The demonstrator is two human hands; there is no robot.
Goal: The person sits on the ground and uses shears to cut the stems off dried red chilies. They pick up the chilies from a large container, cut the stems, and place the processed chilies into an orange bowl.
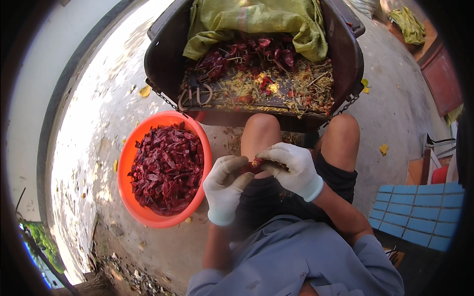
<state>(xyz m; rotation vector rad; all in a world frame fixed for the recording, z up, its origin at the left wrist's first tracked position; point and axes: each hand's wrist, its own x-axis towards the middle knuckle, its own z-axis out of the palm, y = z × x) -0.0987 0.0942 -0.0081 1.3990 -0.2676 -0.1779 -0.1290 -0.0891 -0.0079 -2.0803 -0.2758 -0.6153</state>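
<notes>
Both hands wear white work gloves over my lap. My left hand [225, 187] pinches one end of a dried red chili pepper [253, 166]. At its other end, the fingers of my right hand [290, 166] hold the pepper, where pale seeds show in an opening. Part of the pepper is hidden by the fingers. Beside my left hand stands an orange plastic basin [126, 199], heaped with dark red dried chili pieces [168, 170]. Ahead of my knees, stemmed dried chilies [255, 51] lie in a dark cart bed [346, 66].
A green woven sack [255, 18] covers the rear of the chilies. Scissors [194, 92] rest near the bed's left front corner, with loose seeds and stems [311, 85] scattered about. Chains [350, 103] hang at its sides. A blue-tiled ledge [418, 211] stands to my right.
</notes>
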